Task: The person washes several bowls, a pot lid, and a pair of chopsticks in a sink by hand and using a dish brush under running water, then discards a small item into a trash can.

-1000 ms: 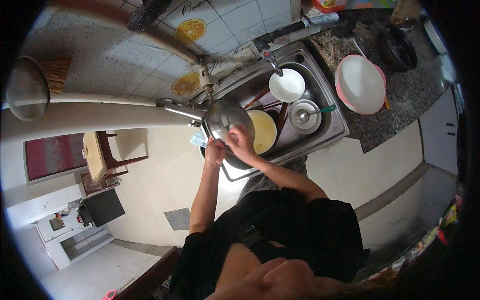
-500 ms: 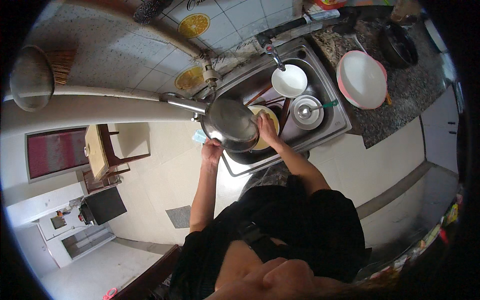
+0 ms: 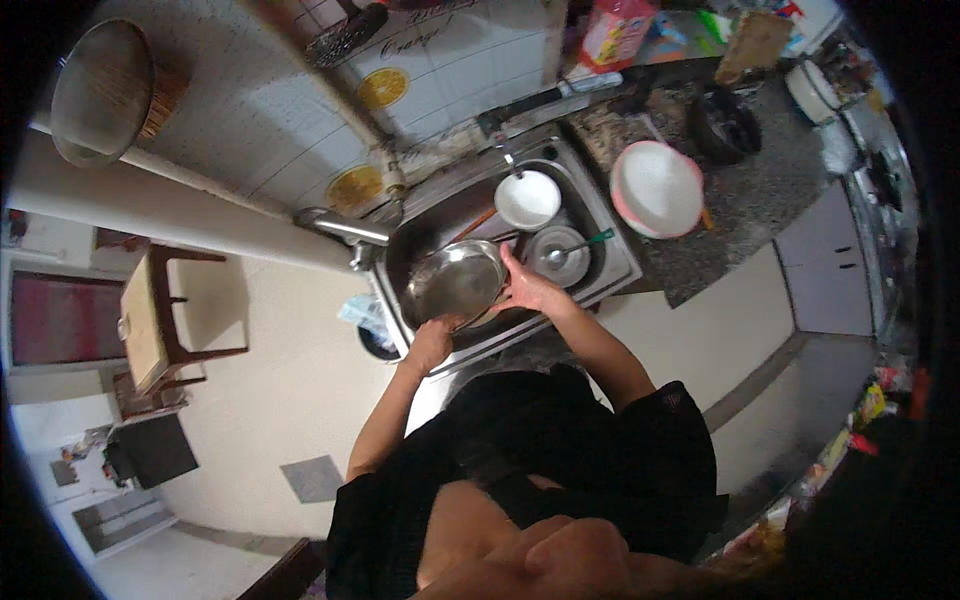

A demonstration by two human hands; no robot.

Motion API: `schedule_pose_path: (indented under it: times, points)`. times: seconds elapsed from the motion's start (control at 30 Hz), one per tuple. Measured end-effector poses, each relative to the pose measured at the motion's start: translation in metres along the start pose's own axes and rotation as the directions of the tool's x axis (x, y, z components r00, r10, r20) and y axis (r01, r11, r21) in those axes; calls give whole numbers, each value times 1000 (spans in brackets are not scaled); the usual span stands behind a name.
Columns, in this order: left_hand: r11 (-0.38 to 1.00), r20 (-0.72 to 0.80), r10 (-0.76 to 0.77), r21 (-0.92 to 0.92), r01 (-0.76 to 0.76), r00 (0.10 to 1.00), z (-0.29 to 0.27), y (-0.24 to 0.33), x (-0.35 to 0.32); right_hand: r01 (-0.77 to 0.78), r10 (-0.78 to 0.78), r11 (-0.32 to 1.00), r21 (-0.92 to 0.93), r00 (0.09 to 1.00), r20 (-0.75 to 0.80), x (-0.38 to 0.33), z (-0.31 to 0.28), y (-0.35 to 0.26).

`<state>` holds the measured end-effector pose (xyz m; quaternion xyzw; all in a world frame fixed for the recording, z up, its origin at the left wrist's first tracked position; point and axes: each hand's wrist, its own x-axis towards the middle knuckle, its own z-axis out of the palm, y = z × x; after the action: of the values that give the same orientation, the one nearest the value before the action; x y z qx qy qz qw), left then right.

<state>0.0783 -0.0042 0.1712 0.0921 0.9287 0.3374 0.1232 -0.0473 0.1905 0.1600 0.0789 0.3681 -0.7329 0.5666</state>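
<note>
Over the sink [image 3: 610, 262] I see a steel bowl [image 3: 458, 283] held tilted, its hollow facing the camera, above the basin's left part. Left hand [image 3: 430, 345] grips the bowl's lower rim, fingers closed on it. Right hand [image 3: 528, 290] is flat against the bowl's right edge, fingers [image 3: 508, 262] spread along the rim, so both hands are on the bowl. Just right of it in the basin: a grey plate [image 3: 560, 252] with a green-handled spoon [image 3: 578, 245] lying on it. Behind that, a white bowl [image 3: 527, 198], upright. A faucet [image 3: 342, 226] sticks out from the wall at the sink's left end, near the steel bowl. On the dark stone desk [image 3: 720, 240] right of the sink, a pink-rimmed white dish [image 3: 656, 187], well apart from the hands. A dark pot [image 3: 728, 122] sits further back.
</note>
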Motion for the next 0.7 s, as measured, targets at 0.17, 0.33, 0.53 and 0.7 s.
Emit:
schedule_pose_path:
  times: [0.17,0.33,0.53,0.7]
  points:
    - [951,-1,190,250,-184,982,8,37,20,80,-113,991,-109,934,-338,-29,-69,21]
    - [1000,-402,-17,-20,10,916,-3,56,29,447,-462,886,-121,838,-291,-133,-74,-14]
    - [912,-204,-332,-317,259,921,67,-23,37,489,-712,693,-530,579,-397,-218,-170,-62]
    - [683,-171,-699,-448,577,695,130,-86,40,717,-657,661,-221,410,-633,-212,-178,-102]
